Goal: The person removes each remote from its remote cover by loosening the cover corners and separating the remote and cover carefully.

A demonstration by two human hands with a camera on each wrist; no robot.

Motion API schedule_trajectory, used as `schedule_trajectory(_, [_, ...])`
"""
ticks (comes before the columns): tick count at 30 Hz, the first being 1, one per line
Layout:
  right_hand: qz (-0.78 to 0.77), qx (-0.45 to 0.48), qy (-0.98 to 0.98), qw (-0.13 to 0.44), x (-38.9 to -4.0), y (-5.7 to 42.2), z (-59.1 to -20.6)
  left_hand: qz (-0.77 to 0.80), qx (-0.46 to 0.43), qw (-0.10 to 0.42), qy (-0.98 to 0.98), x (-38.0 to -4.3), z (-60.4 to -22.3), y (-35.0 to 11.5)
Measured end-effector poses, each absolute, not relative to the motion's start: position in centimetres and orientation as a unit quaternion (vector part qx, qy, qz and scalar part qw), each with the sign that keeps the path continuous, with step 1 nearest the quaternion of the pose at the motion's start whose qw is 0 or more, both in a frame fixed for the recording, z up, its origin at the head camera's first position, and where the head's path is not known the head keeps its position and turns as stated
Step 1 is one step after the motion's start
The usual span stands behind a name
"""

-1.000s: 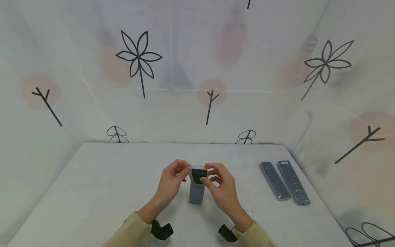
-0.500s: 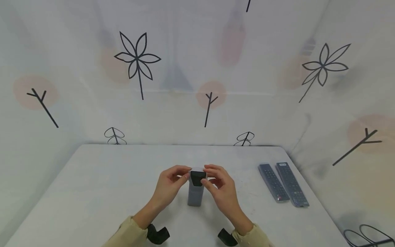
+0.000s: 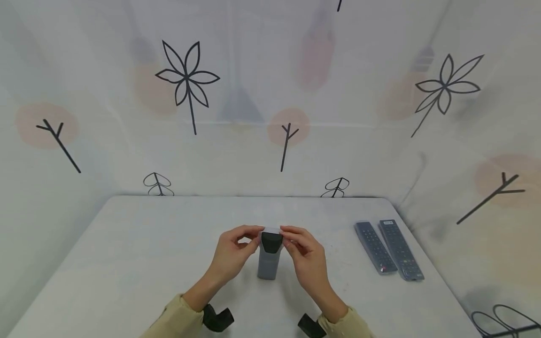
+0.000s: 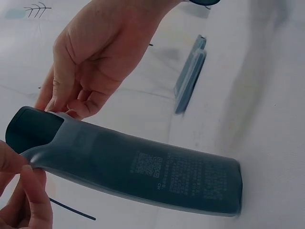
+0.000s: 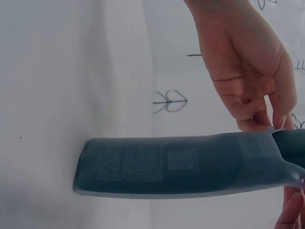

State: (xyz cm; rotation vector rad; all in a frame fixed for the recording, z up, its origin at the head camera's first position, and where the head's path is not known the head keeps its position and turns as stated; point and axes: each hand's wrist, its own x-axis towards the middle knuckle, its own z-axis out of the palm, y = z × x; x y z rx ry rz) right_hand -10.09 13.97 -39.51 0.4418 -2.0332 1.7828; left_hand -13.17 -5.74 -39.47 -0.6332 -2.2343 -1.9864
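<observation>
1. A shorter remote (image 3: pixel 376 248) and a longer remote (image 3: pixel 401 249) lie side by side, well apart from the right hand (image 3: pixel 310 263).
2. The white table (image 3: pixel 139 253) spreads far beyond the left hand (image 3: pixel 230 253); both spare remotes lie near its right edge, and a patterned cloth (image 3: pixel 236 155) rises behind.
3. Between the hands, the middle remote (image 3: pixel 272 242) is nearly upright in its cover (image 3: pixel 267 266), dark top end exposed at the mouth.
4. Each hand pinches one side of the cover's rim, thumb close to fingers.
5. The middle remote's back shows a square code and small print, unreadable.
</observation>
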Motion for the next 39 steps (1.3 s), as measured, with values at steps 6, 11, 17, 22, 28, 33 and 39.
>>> schedule_trajectory(6, [0.639,0.126,-0.734,0.192,-10.2,13.8,-39.7,-0.642,-0.204,0.049,-0.737,-13.1,-39.6,-5.8])
schedule_trajectory(11, [0.636,0.1,-0.749,0.158,-10.0,13.7,-39.6,-0.645,-0.194,0.052,-0.737,-13.0,-39.7,-5.7])
schedule_trajectory(17, [0.64,0.094,-0.751,0.132,-9.5,13.6,-38.8,-0.639,-0.172,0.061,-0.747,-12.6,-39.1,-5.0])
schedule_trajectory(22, [0.628,0.101,-0.755,0.159,-9.5,13.4,-38.7,-0.63,-0.178,0.078,-0.752,-11.7,-37.1,-4.7])
schedule_trajectory(28, [0.606,0.113,-0.766,0.182,-10.0,13.3,-39.1,-0.607,-0.203,0.093,-0.763,-11.9,-37.2,-4.8])
schedule_trajectory(33, [0.605,0.124,-0.766,0.178,-10.3,13.5,-39.3,-0.592,-0.212,0.089,-0.773,-13.5,-39.5,-5.2])
schedule_trajectory(39, [0.601,0.123,-0.77,0.175,-10.5,13.5,-39.4,-0.576,-0.215,0.079,-0.785,-13.9,-39.3,-5.4])
